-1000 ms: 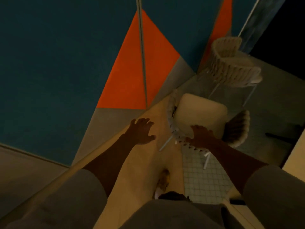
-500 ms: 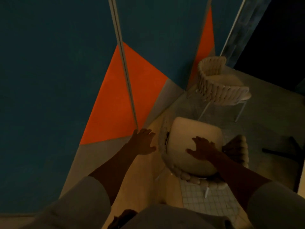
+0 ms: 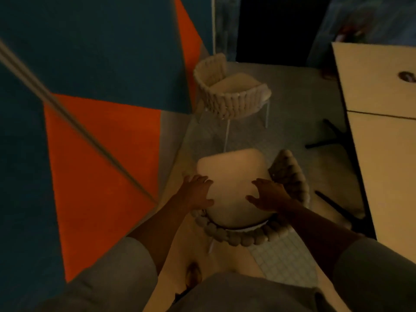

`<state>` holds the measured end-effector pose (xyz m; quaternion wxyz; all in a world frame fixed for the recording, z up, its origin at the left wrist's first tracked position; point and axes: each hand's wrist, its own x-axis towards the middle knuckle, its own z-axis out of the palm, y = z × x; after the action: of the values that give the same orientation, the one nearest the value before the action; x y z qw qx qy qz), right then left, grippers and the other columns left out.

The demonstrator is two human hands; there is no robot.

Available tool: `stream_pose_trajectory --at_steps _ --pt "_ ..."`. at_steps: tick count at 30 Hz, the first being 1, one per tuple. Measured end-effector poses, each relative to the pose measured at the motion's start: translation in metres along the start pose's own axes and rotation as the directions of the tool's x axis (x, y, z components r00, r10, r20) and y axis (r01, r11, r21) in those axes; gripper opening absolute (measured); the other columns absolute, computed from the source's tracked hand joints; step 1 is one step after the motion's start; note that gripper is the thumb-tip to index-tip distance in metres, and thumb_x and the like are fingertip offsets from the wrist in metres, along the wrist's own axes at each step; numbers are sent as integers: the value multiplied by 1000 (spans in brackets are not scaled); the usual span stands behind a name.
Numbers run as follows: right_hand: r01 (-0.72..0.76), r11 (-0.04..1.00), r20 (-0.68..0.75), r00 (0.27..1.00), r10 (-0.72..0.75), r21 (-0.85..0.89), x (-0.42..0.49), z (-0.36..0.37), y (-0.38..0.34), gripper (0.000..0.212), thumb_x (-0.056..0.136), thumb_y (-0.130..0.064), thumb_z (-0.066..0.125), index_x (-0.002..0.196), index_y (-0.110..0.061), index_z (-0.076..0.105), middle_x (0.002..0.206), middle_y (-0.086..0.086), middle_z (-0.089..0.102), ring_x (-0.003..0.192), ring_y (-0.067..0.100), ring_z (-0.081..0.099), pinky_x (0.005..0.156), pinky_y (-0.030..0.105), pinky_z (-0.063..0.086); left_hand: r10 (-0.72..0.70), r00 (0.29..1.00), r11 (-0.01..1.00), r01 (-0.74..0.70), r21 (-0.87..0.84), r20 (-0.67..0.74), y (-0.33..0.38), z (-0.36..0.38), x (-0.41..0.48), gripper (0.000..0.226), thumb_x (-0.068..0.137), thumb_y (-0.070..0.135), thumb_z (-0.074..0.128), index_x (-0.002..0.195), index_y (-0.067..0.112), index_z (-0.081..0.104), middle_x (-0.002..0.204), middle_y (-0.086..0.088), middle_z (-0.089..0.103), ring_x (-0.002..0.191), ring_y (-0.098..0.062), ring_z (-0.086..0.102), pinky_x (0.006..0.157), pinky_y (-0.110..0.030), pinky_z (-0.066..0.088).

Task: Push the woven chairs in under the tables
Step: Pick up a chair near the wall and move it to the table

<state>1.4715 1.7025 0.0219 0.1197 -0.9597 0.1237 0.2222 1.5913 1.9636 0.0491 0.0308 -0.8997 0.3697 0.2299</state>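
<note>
A cream woven chair (image 3: pixel 238 237) with a rounded rope back and a pale seat cushion (image 3: pixel 231 174) stands right below me. My left hand (image 3: pixel 195 192) hovers with spread fingers over the cushion's left edge. My right hand (image 3: pixel 267 194) is spread over the cushion's right side, beside the chair's woven arm (image 3: pixel 290 176). Whether either hand touches the cushion is unclear; neither grips anything. A second woven chair (image 3: pixel 231 97) stands farther ahead, turned sideways. A pale table (image 3: pixel 382 131) runs along the right edge.
A blue and orange wall panel (image 3: pixel 101 120) with a metal strip (image 3: pixel 67 113) fills the left. Black table legs (image 3: pixel 333 140) show on the grey floor under the table. A dark doorway (image 3: pixel 281 28) lies ahead. White tiled flooring (image 3: pixel 283 257) sits under the near chair.
The view has swung right, bringing the table into sight. My left hand has moved from beside the chair onto the cushion's left edge. My right hand stays over the seat.
</note>
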Motion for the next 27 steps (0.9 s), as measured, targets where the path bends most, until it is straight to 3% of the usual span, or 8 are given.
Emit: stream_pose_trajectory --at_steps 6,13,20,24,27 --pt "-141 990 1 990 141 -1 -13 7 -6 78 94 -69 46 156 -23 34 161 2 35 145 28 36 113 48 33 113 988 993 -114 5 104 -22 2 35 98 76 74 45 159 25 27 166 -3 26 150 -25 25 121 -50 19" --pt "-235 972 20 972 235 6 -17 29 -31 76 93 -68 46 155 -24 35 160 3 36 145 30 34 115 49 30 131 990 991 -131 6 61 -31 38 58 87 87 66 60 156 21 32 155 -9 42 141 -30 38 115 -49 31" --pt "-267 964 73 961 266 7 -34 53 -35 79 92 -70 47 156 -25 33 161 3 35 147 30 32 117 50 28 213 972 976 -217 32 102 -15 71 57 85 84 70 57 150 20 39 151 -6 48 138 -29 42 113 -49 34" --pt "-233 972 143 962 233 -15 -43 73 -26 82 86 -77 32 152 -28 40 159 1 37 144 30 34 114 49 30 264 964 964 -265 32 47 -3 88 42 79 85 64 62 146 18 45 145 -5 53 136 -28 44 110 -44 34" --pt "-189 982 168 967 190 -23 -45 91 -21 78 92 -68 42 156 -23 34 160 4 36 146 31 32 116 48 28 301 953 953 -302 22 31 5 114 34 77 82 62 65 141 15 50 139 -7 57 131 -30 48 108 -42 34"
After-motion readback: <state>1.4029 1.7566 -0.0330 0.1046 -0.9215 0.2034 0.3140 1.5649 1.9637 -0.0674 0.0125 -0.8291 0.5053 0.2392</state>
